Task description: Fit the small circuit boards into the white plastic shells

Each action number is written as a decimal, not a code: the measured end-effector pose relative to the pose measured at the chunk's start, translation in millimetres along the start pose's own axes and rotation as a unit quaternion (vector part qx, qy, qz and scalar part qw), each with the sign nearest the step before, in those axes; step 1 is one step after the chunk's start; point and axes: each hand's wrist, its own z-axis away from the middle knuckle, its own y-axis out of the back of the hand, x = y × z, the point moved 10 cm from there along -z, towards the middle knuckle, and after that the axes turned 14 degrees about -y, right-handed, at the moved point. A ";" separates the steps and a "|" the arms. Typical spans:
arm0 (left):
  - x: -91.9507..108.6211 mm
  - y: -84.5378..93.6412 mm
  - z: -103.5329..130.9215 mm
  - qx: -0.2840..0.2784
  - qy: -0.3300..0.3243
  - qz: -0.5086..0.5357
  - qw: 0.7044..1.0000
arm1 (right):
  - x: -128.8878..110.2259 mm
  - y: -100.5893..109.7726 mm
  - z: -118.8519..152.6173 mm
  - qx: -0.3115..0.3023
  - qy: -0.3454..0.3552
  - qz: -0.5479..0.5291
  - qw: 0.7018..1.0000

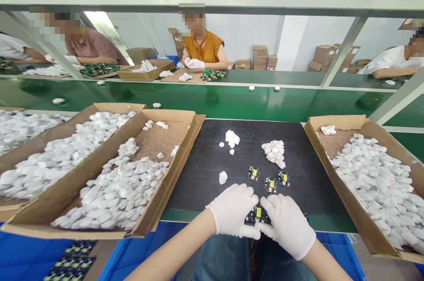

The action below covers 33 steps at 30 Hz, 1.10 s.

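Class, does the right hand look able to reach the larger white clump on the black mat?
Probably yes: only low circuit boards lie between the right hand and the clump, though that hand is busy with another board.

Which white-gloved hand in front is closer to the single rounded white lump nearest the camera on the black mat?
Left. The left hand is just nearer the camera and slightly right of the rounded white lump; the right hand is farther off to the right.
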 end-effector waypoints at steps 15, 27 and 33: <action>3.2 -5.2 12.9 0.021 -0.020 0.015 0.999 | 0.1 -4.6 -8.5 -0.053 0.024 -0.074 0.996; -11.9 1.7 14.3 0.093 0.022 0.162 0.982 | 3.1 3.9 -13.6 -0.044 0.033 -0.127 0.990; -13.9 28.8 14.5 0.251 0.034 0.257 0.933 | 19.7 30.5 -18.6 0.043 0.005 -0.250 0.967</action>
